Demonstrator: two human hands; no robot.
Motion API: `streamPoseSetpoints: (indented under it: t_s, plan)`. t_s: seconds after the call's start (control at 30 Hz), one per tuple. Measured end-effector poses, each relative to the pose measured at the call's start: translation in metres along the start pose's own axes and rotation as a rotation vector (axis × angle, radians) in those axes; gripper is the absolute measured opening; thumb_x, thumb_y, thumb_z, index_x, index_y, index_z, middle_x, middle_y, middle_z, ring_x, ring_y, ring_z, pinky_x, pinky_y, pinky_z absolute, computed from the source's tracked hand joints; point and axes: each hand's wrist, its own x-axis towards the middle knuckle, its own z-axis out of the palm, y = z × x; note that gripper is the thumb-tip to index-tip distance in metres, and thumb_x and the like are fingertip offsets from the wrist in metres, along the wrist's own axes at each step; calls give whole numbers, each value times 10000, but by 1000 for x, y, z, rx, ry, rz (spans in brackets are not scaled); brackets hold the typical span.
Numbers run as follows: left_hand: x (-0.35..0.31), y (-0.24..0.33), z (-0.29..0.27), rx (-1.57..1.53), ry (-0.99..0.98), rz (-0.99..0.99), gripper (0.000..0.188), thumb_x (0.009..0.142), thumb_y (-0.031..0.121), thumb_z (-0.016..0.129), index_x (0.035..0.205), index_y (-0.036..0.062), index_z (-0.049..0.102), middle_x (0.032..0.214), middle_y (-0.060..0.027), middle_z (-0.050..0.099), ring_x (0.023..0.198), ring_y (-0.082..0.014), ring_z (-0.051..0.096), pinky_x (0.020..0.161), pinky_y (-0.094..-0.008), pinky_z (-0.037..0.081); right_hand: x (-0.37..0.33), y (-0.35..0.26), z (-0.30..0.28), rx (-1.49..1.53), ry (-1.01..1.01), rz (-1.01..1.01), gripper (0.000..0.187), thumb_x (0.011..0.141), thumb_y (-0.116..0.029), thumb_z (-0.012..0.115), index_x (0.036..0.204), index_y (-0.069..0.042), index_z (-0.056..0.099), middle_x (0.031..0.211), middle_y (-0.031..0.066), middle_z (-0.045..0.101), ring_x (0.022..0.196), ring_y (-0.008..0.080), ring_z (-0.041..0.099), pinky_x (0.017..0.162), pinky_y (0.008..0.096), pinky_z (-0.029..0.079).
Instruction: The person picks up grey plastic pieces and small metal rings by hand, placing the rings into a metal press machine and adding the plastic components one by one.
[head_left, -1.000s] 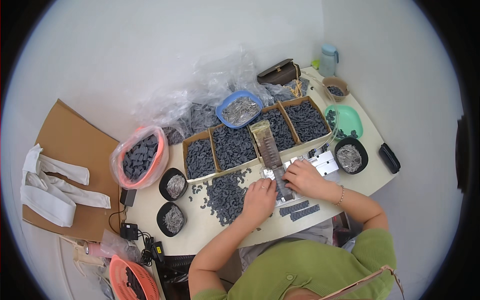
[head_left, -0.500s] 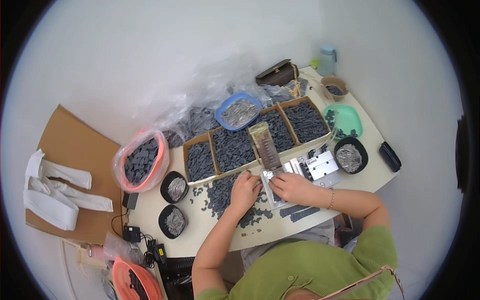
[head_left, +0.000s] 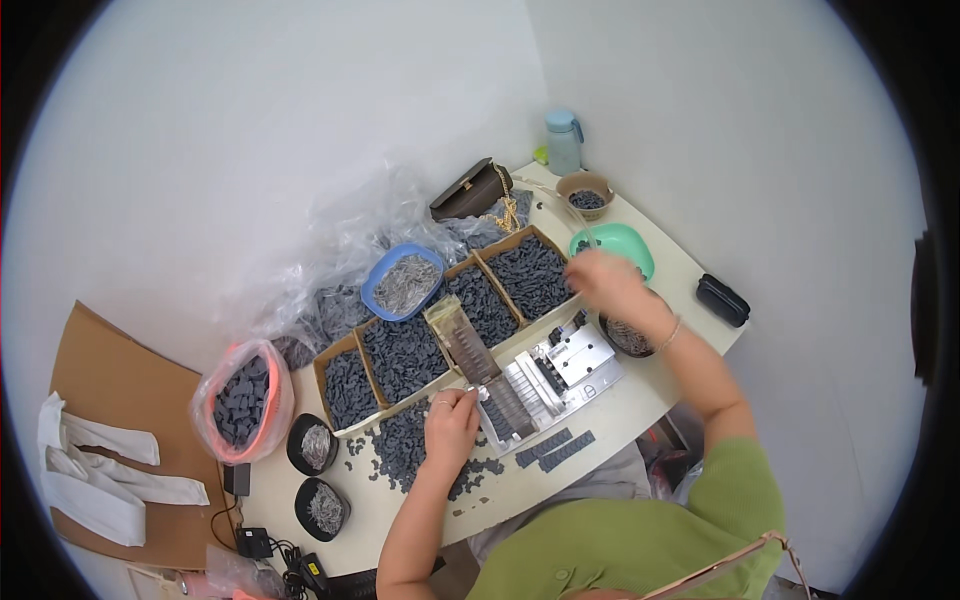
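Observation:
My left hand (head_left: 450,428) is at the left end of a metal jig (head_left: 555,378), with its fingers drawn together at the edge. Whatever they pinch there is too small to make out. Blurred by motion, my right hand (head_left: 612,284) hovers between the right compartment of a cardboard box and a green tray (head_left: 628,245); its fingers cannot be read. A clear plastic chute (head_left: 462,338) leans over the jig, which holds rows of dark grey pieces (head_left: 502,410). Under my right wrist, a black bowl of metal pins (head_left: 628,338) is partly hidden. Loose grey pieces (head_left: 400,445) are heaped beside my left hand.
The divided cardboard box (head_left: 375,383) full of grey pieces stands behind the jig, with a blue tray of pins (head_left: 403,283) on its rear edge. Two black bowls (head_left: 313,445) stand left, near a pink basket (head_left: 243,400). A black case (head_left: 722,300) lies right.
My right hand has left the jig and moved up and right toward the green tray. My left hand stays by the jig's left end. The whole view has shifted and turned.

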Motion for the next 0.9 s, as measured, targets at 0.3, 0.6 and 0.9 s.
streamPoseSetpoints:
  t_s: [0.3,0.6,0.9]
  plan:
    - [-1,9,9,117,-66,204,267,691,-15,607,953,4,655,912,-100,634,834,-277,619,669,-347,519,8,128,5,-131,-485,284,256,657,-215,778,831,-48,690,788,116,690,751,255,668,678,369,518]
    - [-19,31,3,442,-237,217,403,776,62,518,1150,-83,560,1207,-206,565,1129,-312,546,938,-388,438,2,-11,-7,468,-225,70,147,806,-81,660,945,-34,654,819,126,673,732,251,659,681,348,519]
    - [-43,23,-58,392,-159,-9,313,762,86,597,1066,25,634,1207,-144,585,1183,-327,515,946,-453,422,-34,-94,98,281,-175,-539,124,800,-137,628,898,-62,636,839,81,579,825,257,586,701,362,503]
